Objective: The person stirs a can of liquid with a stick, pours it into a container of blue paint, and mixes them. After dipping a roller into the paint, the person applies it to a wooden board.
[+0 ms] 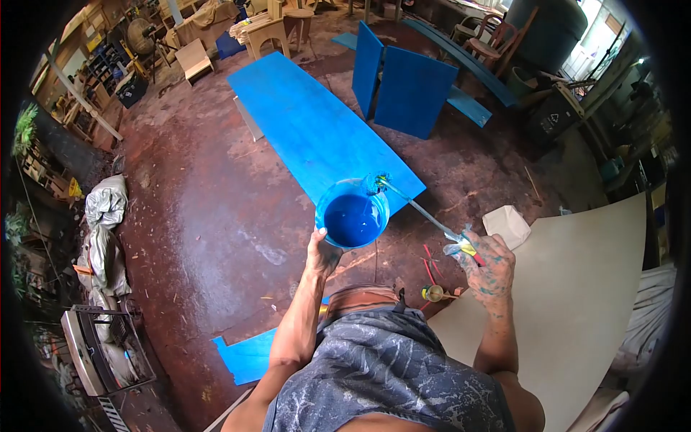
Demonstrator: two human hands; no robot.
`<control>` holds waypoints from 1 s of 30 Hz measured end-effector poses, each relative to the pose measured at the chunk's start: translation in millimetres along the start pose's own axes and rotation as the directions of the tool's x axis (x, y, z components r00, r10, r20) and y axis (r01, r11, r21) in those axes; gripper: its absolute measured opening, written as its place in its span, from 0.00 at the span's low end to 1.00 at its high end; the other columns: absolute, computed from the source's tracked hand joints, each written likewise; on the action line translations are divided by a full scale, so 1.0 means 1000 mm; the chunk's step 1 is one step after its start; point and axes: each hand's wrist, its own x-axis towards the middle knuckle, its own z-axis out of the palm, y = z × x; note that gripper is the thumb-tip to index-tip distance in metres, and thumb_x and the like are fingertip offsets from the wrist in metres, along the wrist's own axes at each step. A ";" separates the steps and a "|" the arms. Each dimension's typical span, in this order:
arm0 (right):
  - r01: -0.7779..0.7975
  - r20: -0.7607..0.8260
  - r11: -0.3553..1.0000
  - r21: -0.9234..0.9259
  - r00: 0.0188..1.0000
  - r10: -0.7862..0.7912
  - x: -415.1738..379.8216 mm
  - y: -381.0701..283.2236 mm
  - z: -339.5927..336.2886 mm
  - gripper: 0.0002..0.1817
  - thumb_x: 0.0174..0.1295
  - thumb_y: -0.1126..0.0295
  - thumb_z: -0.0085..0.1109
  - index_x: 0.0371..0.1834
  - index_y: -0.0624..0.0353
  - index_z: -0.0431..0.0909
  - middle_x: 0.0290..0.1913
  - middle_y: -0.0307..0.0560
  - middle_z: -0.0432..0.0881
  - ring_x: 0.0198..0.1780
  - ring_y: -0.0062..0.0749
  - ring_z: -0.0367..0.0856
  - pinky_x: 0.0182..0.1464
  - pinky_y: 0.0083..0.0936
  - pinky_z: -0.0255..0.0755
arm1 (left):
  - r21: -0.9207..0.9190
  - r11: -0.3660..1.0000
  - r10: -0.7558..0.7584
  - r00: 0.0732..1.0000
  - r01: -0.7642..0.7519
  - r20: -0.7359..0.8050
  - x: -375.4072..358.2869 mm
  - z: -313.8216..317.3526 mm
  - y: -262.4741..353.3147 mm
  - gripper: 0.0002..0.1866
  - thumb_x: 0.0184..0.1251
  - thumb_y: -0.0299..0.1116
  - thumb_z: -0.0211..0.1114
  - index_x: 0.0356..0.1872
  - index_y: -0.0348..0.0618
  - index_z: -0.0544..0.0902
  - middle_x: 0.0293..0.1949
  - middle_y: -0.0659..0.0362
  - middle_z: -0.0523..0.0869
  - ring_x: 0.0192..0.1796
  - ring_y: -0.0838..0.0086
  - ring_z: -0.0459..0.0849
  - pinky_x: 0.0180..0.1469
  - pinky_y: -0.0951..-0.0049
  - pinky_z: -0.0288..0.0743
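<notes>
Fan – bk L; blk bin – R

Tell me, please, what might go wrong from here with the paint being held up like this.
The round blue plastic bucket is held by the left hand alone, so a slip could spill its liquid blue paint.
The long thin-rodded tool's paint-soaked head could drip onto the long blue board.
The paint-spotted right hand might smear whatever it touches.

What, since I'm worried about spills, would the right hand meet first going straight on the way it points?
Probably the paint bucket in the left hand: the paint tool in the right hand overlaps it in view, though depth is unclear.
</notes>
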 end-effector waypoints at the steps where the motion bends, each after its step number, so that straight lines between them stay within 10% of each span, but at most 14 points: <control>1: 0.002 -0.007 1.000 -0.001 1.000 -0.002 0.000 -0.001 -0.002 0.28 0.47 0.78 0.79 0.57 0.59 0.89 0.39 0.47 0.87 0.40 0.45 0.81 0.42 0.39 0.77 | 0.002 1.000 0.000 1.000 0.000 0.001 0.001 0.000 -0.001 0.50 0.61 0.58 0.74 0.82 0.50 0.64 0.79 0.51 0.71 0.78 0.50 0.71 0.71 0.29 0.70; 22: 0.047 0.068 0.992 -0.121 0.997 -0.039 0.005 0.003 -0.007 0.26 0.48 0.73 0.80 0.55 0.54 0.91 0.37 0.41 0.87 0.37 0.40 0.80 0.40 0.37 0.77 | 0.042 0.999 -0.003 1.000 0.004 -0.018 0.001 0.012 -0.004 0.57 0.57 0.57 0.78 0.85 0.57 0.56 0.80 0.51 0.66 0.79 0.49 0.69 0.66 0.27 0.76; 30: 0.040 0.479 0.969 -0.245 0.874 0.085 -0.003 0.009 0.053 0.19 0.63 0.57 0.71 0.57 0.45 0.90 0.41 0.40 0.90 0.47 0.40 0.86 0.46 0.39 0.82 | 0.150 0.989 0.005 0.999 0.001 -0.036 -0.008 0.042 0.012 0.60 0.53 0.56 0.79 0.84 0.52 0.54 0.77 0.50 0.68 0.76 0.50 0.73 0.64 0.30 0.81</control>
